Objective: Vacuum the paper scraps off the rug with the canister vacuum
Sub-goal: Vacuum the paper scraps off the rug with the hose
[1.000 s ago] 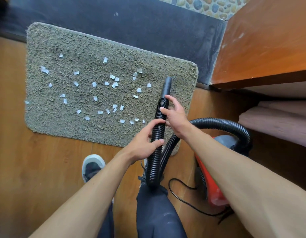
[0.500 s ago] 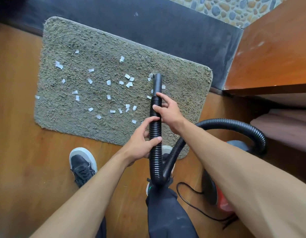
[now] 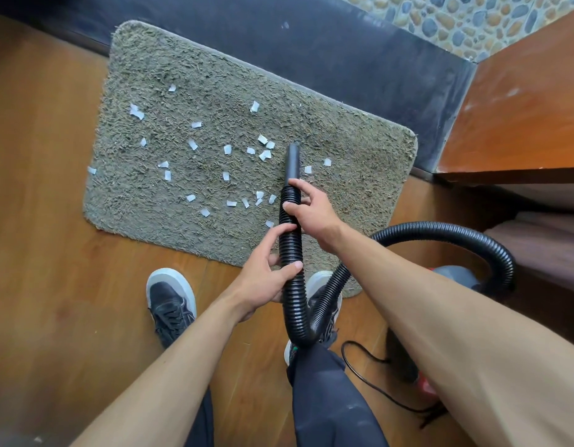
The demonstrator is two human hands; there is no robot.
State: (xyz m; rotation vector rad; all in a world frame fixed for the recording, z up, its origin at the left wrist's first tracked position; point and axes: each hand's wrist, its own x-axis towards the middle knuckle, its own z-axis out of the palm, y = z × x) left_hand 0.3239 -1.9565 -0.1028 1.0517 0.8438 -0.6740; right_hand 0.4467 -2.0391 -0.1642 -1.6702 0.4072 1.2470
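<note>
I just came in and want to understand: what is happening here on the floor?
A person stands at a rug and grips the black hose with both hands: the left hand lower, the right hand nearer the nozzle. The nozzle points down among paper scraps. Many lie on the rug, mostly left of it.

Home: doormat, wood floor
</note>
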